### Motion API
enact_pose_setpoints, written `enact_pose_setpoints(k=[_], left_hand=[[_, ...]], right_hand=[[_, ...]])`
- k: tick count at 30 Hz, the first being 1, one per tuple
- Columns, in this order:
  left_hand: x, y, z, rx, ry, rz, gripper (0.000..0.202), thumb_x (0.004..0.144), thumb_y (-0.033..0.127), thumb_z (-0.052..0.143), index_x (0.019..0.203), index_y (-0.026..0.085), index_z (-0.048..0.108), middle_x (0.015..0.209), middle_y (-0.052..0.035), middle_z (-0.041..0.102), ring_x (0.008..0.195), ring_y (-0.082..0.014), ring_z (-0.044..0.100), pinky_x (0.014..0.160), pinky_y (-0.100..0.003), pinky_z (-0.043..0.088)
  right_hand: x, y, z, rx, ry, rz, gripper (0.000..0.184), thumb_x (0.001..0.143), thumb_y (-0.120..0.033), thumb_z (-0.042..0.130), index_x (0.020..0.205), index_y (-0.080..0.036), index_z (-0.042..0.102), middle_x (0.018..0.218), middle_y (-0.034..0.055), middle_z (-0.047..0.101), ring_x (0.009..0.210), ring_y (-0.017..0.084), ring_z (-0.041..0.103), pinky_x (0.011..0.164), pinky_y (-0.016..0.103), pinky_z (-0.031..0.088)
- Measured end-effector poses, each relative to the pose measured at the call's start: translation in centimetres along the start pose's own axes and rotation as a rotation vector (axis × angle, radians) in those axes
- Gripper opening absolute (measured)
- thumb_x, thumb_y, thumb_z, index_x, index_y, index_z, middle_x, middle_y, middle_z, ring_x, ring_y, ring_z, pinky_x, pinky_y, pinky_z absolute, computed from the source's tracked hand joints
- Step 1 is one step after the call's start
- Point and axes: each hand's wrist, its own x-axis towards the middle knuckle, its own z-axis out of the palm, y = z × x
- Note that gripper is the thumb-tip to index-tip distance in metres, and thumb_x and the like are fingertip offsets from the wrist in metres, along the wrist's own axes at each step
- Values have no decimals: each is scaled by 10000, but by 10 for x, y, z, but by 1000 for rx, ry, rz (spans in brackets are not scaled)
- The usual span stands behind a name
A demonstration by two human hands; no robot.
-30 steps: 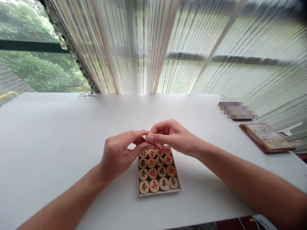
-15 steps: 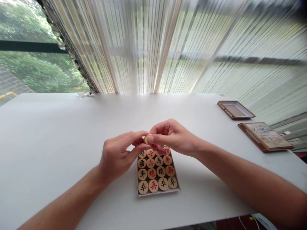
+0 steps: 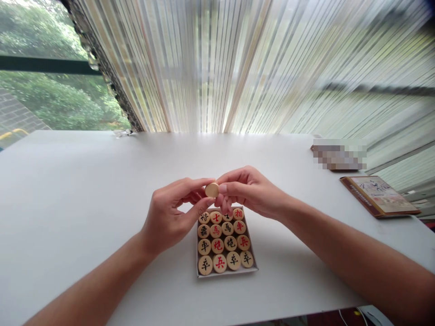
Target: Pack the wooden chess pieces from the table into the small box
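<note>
Between both hands, above the far edge of a box, is a round wooden Chinese chess piece [image 3: 211, 190] with a blank pale face toward me. My left hand [image 3: 176, 208] pinches its left side between thumb and forefinger. The thumb and fingers of my right hand [image 3: 248, 190] close on its right side. Below lies the shallow open box [image 3: 227, 273], with rows of Chinese chess pieces [image 3: 217, 246] marked in red or black characters, all face up. My fingers partly cover the farthest row.
The white table [image 3: 84, 190] spreads around the box. At the right lies a flat box with a printed picture [image 3: 380, 194]; a blurred-out item [image 3: 338, 156] sits behind it. String curtains [image 3: 204, 68] hang along the table's far edge.
The held piece has turned so that more of its blank face shows. My fingers have shifted slightly around its rim, and the view has moved a little.
</note>
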Motion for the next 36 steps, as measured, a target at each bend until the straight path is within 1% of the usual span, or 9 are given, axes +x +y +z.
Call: enact_pose_setpoints(k=[3, 8, 13, 16, 21, 25, 29, 32, 36], left_hand=[[1, 0, 1, -38, 2, -8, 345, 953, 95, 742, 1268, 231, 778, 986, -58, 759, 823, -161, 765, 708, -278, 698], [2, -1, 1, 54, 77, -11, 242, 959, 132, 756, 1170, 236, 812, 1028, -55, 741, 852, -160, 741, 679, -273, 684], [3, -4, -1, 201, 107, 128, 179, 924, 82, 800, 1046, 213, 809, 1000, -32, 778, 881, -141, 752, 763, -264, 665], [3, -4, -2, 273, 93, 199, 181, 920, 55, 794, 1010, 212, 804, 981, -24, 796, 894, -139, 763, 814, -268, 652], [4, -2, -3, 284, 62, 256, 196, 914, 43, 791, 1004, 216, 813, 982, -25, 786, 881, -135, 764, 801, -249, 634], [4, -2, -4, 300, 34, 308, 188, 919, 57, 792, 1014, 217, 818, 976, -31, 737, 815, -117, 746, 725, -222, 619], [3, -3, -3, 299, -6, 346, 192, 936, 54, 769, 1035, 213, 809, 1000, -31, 709, 763, -90, 732, 678, -194, 610], [3, -4, -1, 313, -14, 356, 144, 945, 77, 762, 1015, 200, 789, 981, -36, 725, 809, -116, 734, 693, -220, 621], [3, -5, 0, 306, 24, 295, 161, 970, 87, 695, 1060, 202, 764, 983, -35, 742, 776, -115, 709, 661, -234, 622]], right_hand=[[1, -1, 1, -27, 39, -16, 316, 852, -440, 897, 860, -131, 835, 758, 45, 776, 644, 125, 740, 607, 227, 622], [2, 0, 0, -190, 105, -114, 317, 792, -407, 943, 953, -147, 861, 827, 60, 810, 723, 160, 753, 665, 276, 649], [1, 2, -7, -254, 135, -115, 355, 720, -329, 992, 1001, -158, 857, 767, 47, 802, 703, 164, 739, 636, 274, 613], [0, 0, -8, -271, 110, -112, 363, 702, -300, 1000, 999, -155, 848, 812, 55, 813, 735, 172, 752, 647, 278, 610], [-4, -7, -8, -386, 76, -89, 381, 746, -351, 969, 1040, -149, 835, 868, 74, 827, 790, 214, 790, 669, 314, 640], [-8, -11, -6, -485, 20, -99, 356, 809, -371, 920, 1068, -145, 829, 901, 91, 824, 846, 236, 800, 722, 347, 656], [-12, -16, -1, -644, 15, -90, 337, 843, -392, 887, 1044, -130, 824, 901, 96, 801, 785, 210, 769, 695, 336, 642], [-17, -21, 4, -765, 28, -116, 290, 868, -391, 865, 1013, -145, 816, 890, 74, 782, 762, 181, 753, 683, 298, 626], [-25, -27, 8, -906, 70, -197, 233, 898, -368, 830, 986, -155, 803, 893, 65, 773, 726, 154, 732, 653, 266, 609]])
